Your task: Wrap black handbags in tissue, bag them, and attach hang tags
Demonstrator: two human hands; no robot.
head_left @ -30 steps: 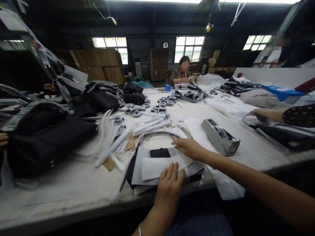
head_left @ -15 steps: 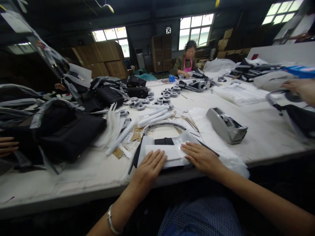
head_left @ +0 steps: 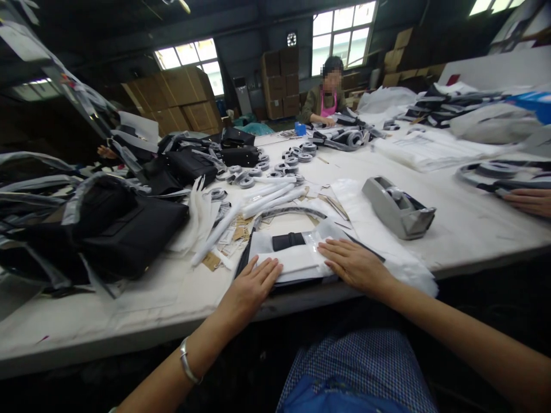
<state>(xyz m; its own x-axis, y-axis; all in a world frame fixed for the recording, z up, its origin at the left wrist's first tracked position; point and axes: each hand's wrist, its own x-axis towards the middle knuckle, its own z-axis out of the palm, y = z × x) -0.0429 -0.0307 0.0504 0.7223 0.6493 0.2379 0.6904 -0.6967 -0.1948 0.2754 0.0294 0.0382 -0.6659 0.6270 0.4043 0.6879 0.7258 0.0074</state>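
Note:
A black handbag (head_left: 287, 241) lies flat at the table's near edge, its wrapped handle (head_left: 297, 211) arching away from me. White padding sheet (head_left: 286, 259) covers part of its front, with clear tape or film near its right side. My left hand (head_left: 256, 281) rests flat on the left end of the sheet, fingers stretched. On the right side of the covering lies my right hand (head_left: 355, 261), palm down and fingers extended. A grey tape dispenser (head_left: 398, 206) stands to the right, beyond my right hand.
Black handbags (head_left: 129, 229) pile up on the left. White foam tubes (head_left: 269, 198), paper tags (head_left: 210, 261) and rolled straps (head_left: 288, 163) lie past the bag. A co-worker (head_left: 329, 103) sits across the table; another person's hand (head_left: 531, 201) is at the right edge.
My left hand has slid slightly left along the white sheet. My right hand stays on the right side. At the right edge, the other person's bag now lies lower on the table.

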